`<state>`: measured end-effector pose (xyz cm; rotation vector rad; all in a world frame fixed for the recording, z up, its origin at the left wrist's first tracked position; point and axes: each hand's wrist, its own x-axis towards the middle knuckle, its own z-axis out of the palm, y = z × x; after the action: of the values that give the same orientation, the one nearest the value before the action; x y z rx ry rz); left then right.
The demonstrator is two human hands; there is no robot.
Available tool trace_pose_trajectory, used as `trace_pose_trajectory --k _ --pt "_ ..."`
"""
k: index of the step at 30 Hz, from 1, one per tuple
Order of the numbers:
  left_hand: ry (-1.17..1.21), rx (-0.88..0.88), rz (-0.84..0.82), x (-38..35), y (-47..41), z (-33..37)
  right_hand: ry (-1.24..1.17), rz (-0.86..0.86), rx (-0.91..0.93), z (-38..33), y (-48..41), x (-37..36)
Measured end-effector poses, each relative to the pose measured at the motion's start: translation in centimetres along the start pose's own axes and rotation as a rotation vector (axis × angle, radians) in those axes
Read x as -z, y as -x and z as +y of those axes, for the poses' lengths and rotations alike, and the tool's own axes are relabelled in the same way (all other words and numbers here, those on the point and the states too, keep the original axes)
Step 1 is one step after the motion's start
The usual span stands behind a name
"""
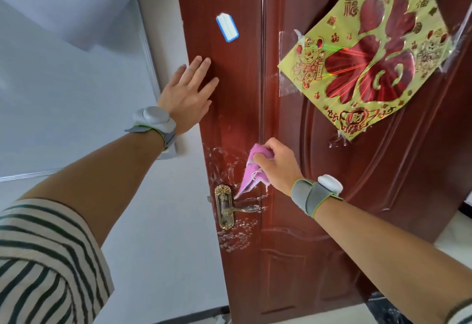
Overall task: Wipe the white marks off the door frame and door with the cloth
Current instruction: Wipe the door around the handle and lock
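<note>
Glossy wood-grain door (293, 247); fuzzy pink cloth (251, 170); shiny brass-look handle (229, 208); foil poster (370, 50).

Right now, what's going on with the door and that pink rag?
A person is wiping the brown door. Their right hand grips a pink cloth against the wood just above the gold handle, while the left hand rests flat on the door higher up. White smeary marks show above and below the handle, so the cleaning isn't finished.
</note>
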<state>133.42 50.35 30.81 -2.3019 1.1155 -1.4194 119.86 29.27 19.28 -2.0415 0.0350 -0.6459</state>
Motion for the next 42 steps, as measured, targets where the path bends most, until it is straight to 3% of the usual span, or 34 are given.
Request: trace_pose_trajectory --k 5,13,23,25,27,29,30,34,36,42 --pt "0.069 0.022 -0.024 -1.2 0.2 -0.2 -0.026 0.011 -0.015 0.3 -1.0 -0.8" --pt "0.097 -0.009 0.038 -2.4 -0.4 -2.1 0.39 0.237 0.291 -3.1 -6.7 -0.2" --pt "0.065 -0.019 0.091 -2.8 -0.3 -3.2 0.4 0.286 0.62 -3.1 -11.2 -4.4" --pt "0.063 0.009 0.119 -3.2 0.0 -3.1 0.43 0.17 0.568 -1.9 -10.4 -7.0" --pt "0.076 0.035 0.128 -3.6 0.3 -2.7 0.455 -0.072 0.454 -0.3 -8.7 -9.6" --pt "0.098 0.038 0.137 -3.8 0.3 -2.6 0.546 -0.241 0.494 1.1 -6.8 -10.6" --pt "0.111 0.032 0.14 -3.9 0.3 -2.7 0.521 -0.237 0.502 1.5 -6.1 -10.2" --pt "0.134 0.018 0.18 -4.3 0.2 -3.3 0.357 0.12 0.525 -0.2 -7.8 -7.8" --pt "0.164 0.008 0.192 -4.9 0.4 -3.5 0.382 0.2 0.534 -1.4 -8.7 -8.4" --pt "0.199 -0.009 0.161 -5.1 0.5 -3.9 0.538 0.037 0.401 1.5 -5.3 -15.1"
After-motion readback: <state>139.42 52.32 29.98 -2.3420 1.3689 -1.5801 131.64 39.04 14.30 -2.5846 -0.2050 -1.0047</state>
